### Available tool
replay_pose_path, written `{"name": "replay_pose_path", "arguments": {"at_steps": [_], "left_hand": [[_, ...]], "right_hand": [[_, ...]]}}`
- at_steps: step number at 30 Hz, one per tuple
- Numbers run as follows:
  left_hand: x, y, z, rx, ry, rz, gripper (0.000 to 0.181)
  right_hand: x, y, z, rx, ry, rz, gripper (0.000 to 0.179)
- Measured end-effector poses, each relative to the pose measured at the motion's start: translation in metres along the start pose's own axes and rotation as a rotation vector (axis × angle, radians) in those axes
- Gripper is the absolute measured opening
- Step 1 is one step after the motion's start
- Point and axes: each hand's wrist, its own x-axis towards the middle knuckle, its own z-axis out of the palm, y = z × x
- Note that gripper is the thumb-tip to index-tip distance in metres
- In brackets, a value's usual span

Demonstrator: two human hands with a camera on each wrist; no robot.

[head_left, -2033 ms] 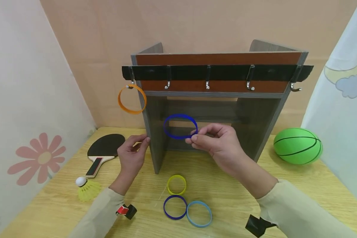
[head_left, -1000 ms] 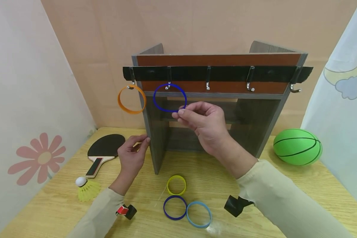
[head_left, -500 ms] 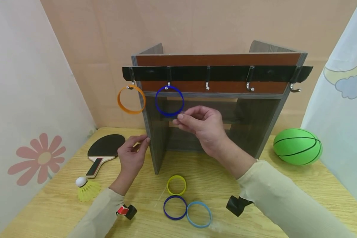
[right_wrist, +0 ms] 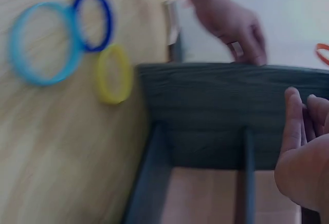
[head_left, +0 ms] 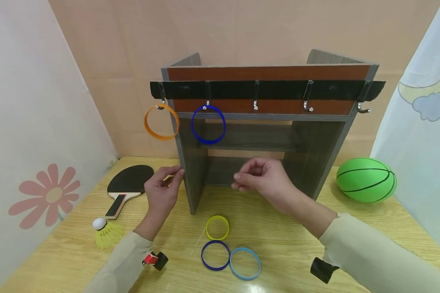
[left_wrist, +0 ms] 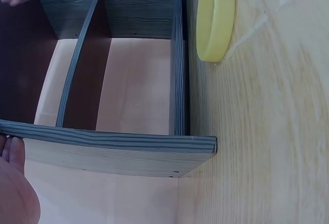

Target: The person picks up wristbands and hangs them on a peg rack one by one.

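Observation:
A blue wristband (head_left: 208,125) hangs from the second hook of the rack, and an orange wristband (head_left: 161,122) hangs from the leftmost hook. My right hand (head_left: 265,179) is in the air in front of the shelves, below and right of the blue band, fingers loosely bent around nothing. At the left side panel (head_left: 188,175) of the grey wooden rack, my left hand (head_left: 164,185) holds the front edge with thumb and fingertips. A yellow wristband (head_left: 217,228), a dark blue wristband (head_left: 216,255) and a light blue wristband (head_left: 245,263) lie on the table in front.
Three more metal hooks, including a middle hook (head_left: 256,106), line the black strip (head_left: 282,90) with nothing on them. A table tennis bat (head_left: 131,179) and a yellow shuttlecock (head_left: 108,234) lie at left. A green ball (head_left: 367,180) sits at right.
My right hand carried the blue wristband up and left to the second hook and let go of it there. It then drew back down and right. My left hand stayed put.

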Motion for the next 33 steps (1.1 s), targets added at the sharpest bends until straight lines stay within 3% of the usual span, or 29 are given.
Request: {"name": "replay_pose_path", "arguments": {"at_steps": [5,20,33], "left_hand": [[0.0,0.0,0.0,0.002,0.003,-0.005,0.011],[0.0,0.002,0.001,0.022,0.01,-0.014,0.012],[-0.001,0.001,0.0,0.033,0.011,-0.01,0.011]], "right_hand": [[-0.018,0.027,-0.017,-0.099,-0.039,0.065,0.014],[-0.075,0.094,-0.037,-0.135,-0.187,0.222,0.018],[-0.09,0.124,-0.027,-0.233,-0.232,0.12,0.013]]}}
